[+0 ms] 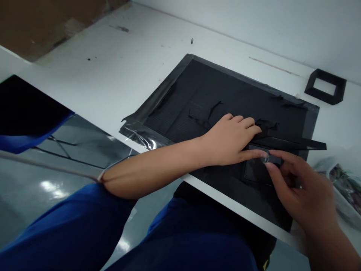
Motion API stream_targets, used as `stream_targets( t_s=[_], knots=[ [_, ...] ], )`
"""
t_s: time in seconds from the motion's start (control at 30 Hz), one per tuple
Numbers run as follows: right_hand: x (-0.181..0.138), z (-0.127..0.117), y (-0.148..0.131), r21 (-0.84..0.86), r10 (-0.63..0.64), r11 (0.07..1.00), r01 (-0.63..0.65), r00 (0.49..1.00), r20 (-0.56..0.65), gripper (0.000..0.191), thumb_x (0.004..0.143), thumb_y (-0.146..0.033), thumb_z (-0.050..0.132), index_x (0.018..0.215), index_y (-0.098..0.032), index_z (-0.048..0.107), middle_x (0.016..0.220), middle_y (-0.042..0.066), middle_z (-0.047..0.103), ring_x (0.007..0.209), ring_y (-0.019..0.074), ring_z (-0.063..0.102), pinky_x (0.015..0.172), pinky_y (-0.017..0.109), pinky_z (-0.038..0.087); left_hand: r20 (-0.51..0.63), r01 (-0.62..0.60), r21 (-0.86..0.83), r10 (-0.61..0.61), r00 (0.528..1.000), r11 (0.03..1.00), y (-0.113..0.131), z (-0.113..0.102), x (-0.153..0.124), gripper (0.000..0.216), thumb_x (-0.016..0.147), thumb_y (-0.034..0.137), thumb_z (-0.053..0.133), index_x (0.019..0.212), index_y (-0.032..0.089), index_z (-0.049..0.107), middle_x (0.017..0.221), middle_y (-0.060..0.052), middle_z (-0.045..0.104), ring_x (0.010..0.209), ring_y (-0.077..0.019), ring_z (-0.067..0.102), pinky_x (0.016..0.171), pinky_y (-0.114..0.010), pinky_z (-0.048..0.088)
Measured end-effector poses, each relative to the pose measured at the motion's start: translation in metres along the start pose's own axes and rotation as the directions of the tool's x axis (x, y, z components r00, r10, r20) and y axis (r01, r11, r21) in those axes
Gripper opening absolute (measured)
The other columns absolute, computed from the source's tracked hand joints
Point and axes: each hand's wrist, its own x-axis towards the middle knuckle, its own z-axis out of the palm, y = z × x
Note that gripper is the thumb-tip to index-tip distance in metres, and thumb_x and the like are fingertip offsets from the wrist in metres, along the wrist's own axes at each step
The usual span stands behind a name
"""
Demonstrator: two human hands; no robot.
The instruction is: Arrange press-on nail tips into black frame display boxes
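Note:
On a black mat [242, 88] lies a small black box [255, 169], its thin dark flap [299, 143] standing up along the far side. My left hand [232, 139] is closed over the box's left end, with curled fingers behind the flap and the thumb stretched across the front. The thumb tip meets a small clear piece [265, 158], which looks like crumpled film or tape. My right hand [304, 188] pinches that piece between thumb and forefinger above the box; its other fingers are curled. The hands partly cover the box.
Black scraps [203, 116] lie on the mat. A black hollow frame [326, 86] stands at the back right of the white table [135, 64]. At the right edge is a clear plastic bag [345, 184] with mixed contents. A brown board [53, 26] is at the upper left.

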Motion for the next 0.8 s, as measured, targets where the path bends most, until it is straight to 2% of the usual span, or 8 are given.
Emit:
stream_targets(
  t_s=[0.5,0.8],
  knots=[
    [-0.0006,-0.0019,-0.0013,0.04,0.036,0.999,-0.036,0.999,-0.004,0.027,0.096,-0.041,0.059,0.117,-0.025,0.065,0.056,-0.008,0.053,0.045,0.0083,0.051,0.046,0.021,0.041,0.011,-0.002,-0.008,0.002,1.0,1.0,0.0011,-0.0017,-0.0004,0.071,0.096,0.07,0.036,0.138,0.016,0.055,0.131,-0.011,0.061,0.114,-0.0272,0.06,0.096,-0.039,0.038],
    [-0.0008,-0.0019,0.0005,0.033,0.004,0.999,-0.004,1.0,0.003,0.028,0.097,-0.042,0.058,0.118,-0.025,0.063,0.058,-0.008,0.054,0.045,0.0075,0.052,0.046,0.02,0.041,0.01,-0.007,-0.009,0.007,1.0,1.0,0.0011,-0.0019,-0.0007,0.072,0.096,0.07,0.035,0.138,0.016,0.055,0.131,-0.012,0.061,0.113,-0.0271,0.06,0.095,-0.038,0.038]
  ],
)
